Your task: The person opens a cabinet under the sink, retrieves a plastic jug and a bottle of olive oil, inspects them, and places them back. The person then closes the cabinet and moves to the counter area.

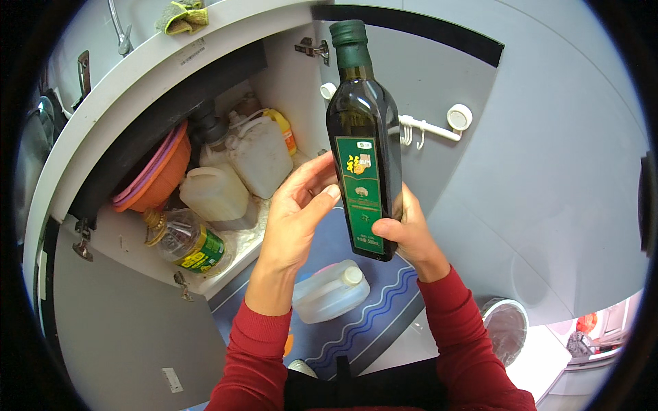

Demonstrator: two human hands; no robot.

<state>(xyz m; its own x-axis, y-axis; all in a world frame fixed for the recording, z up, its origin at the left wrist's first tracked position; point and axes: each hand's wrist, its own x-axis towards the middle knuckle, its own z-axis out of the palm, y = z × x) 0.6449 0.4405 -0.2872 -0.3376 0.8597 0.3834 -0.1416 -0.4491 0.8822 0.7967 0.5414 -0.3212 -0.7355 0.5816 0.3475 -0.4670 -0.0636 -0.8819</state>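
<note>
A tall dark green glass bottle [362,123] with a green cap and a green label bearing writing stands nearly upright before me. My right hand [411,231] grips its lower part, thumb across the front of the label. My left hand [298,210] is at the bottle's left side, thumb tip by the edge. Its other fingertips pass behind the glass, so its hold is hidden. Below the bottle, a translucent plastic jug [331,293] with a white cap lies on a blue mat [380,318] with wavy lines.
An open cabinet [288,67] holds plastic jugs [218,192], a clear oil bottle [193,244], an orange basket [159,169] and a yellow container [282,128]. Its doors [128,318] stand open; one has a white hook rail [432,128]. A lined bin [504,329] is at right.
</note>
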